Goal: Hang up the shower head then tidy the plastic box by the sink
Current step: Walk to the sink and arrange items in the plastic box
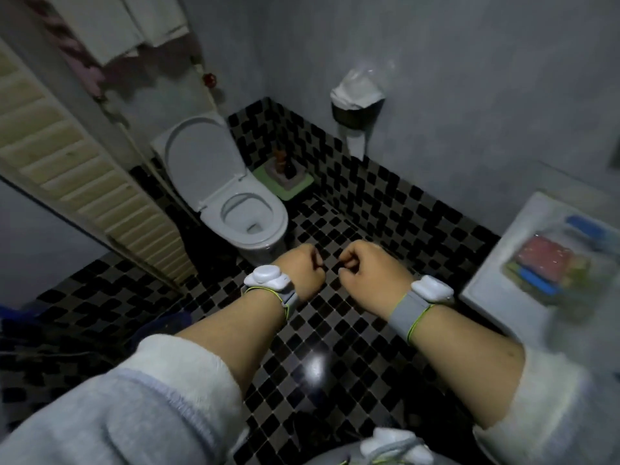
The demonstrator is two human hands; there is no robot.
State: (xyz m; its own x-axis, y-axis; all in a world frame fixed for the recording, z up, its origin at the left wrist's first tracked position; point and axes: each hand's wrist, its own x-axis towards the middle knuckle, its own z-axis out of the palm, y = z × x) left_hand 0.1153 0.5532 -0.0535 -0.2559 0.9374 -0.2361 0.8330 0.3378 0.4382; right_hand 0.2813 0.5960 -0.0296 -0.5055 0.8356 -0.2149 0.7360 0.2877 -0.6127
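Both fists curled, nothing in either: left hand point(303, 275) and right hand point(370, 273) sit side by side at frame centre, knuckles facing, held out over the checkered floor point(318, 337).

Shower head: not visible anywhere, nor any hose or bracket. Can't say which way it lies from the hands, so step one looks not yet started and needs a look around first.

Plastic box point(553, 263): right edge of frame, on the white sink surround point(486, 260), well right of the hands and roughly level with them. Right hand is the nearer one. Long axis seems to run upper right to lower left, but that corner is smeared, so low confidence. Contents read only as blue, pink and yellow patches; can't identify them.

Sink basin itself is cut off at the right border. Toilet point(235, 196) upper centre, lid up.
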